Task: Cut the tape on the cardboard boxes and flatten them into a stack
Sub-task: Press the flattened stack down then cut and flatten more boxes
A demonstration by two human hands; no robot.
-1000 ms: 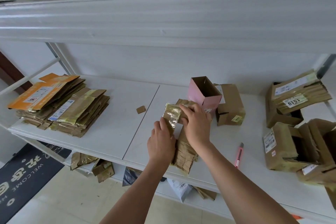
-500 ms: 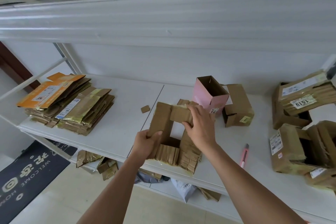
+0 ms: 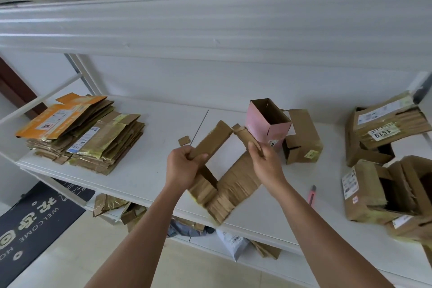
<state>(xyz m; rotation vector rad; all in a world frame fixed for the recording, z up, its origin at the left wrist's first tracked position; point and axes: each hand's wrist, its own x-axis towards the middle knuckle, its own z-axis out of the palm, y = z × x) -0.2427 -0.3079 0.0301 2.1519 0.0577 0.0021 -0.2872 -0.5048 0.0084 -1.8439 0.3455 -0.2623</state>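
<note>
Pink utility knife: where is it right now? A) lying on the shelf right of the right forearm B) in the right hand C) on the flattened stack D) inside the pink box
A: the pink utility knife lies on the white shelf just right of the right forearm, while the left hand and right hand both grip the opened brown box.

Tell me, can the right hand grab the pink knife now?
Probably not right away: the right hand grips the opened brown box. The pink utility knife lies bare on the shelf beside that forearm, so letting go would free the way.
</note>
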